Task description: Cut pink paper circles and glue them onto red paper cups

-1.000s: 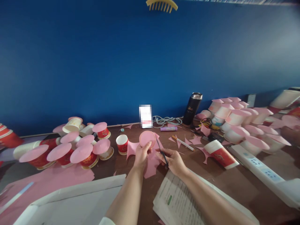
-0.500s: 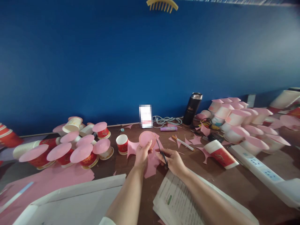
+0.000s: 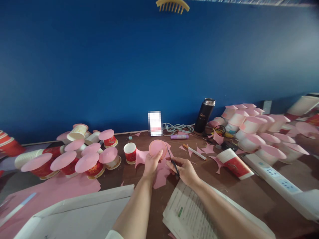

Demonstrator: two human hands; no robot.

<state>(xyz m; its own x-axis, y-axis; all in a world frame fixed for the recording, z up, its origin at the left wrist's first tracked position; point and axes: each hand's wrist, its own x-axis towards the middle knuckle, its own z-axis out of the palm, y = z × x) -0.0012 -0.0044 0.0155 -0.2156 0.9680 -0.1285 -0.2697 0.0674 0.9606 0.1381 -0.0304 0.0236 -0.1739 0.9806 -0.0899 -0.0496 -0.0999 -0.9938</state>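
Observation:
In the middle of the table, my left hand (image 3: 152,165) pinches a round pink paper disc (image 3: 157,147), thumb on top of it. My right hand (image 3: 185,171) is closed around a pair of dark scissors (image 3: 175,166), whose blades point up and left beside the disc's right edge. Whether the blades touch the paper I cannot tell. Pink paper offcuts (image 3: 160,179) lie beneath both hands. Just left of the disc stands a red and white paper cup (image 3: 130,153) with its mouth upward.
Paper cups topped with pink discs (image 3: 87,162) crowd the left, and more capped cups (image 3: 253,124) the right. A black flask (image 3: 204,116), lit phone (image 3: 155,123), glue stick (image 3: 179,136), marker (image 3: 194,151), cup stack (image 3: 235,163), power strip (image 3: 276,177) and printed papers (image 3: 189,209) surround my hands.
The disc and my left hand have shifted very slightly to the right. My right hand and the scissors have barely moved.

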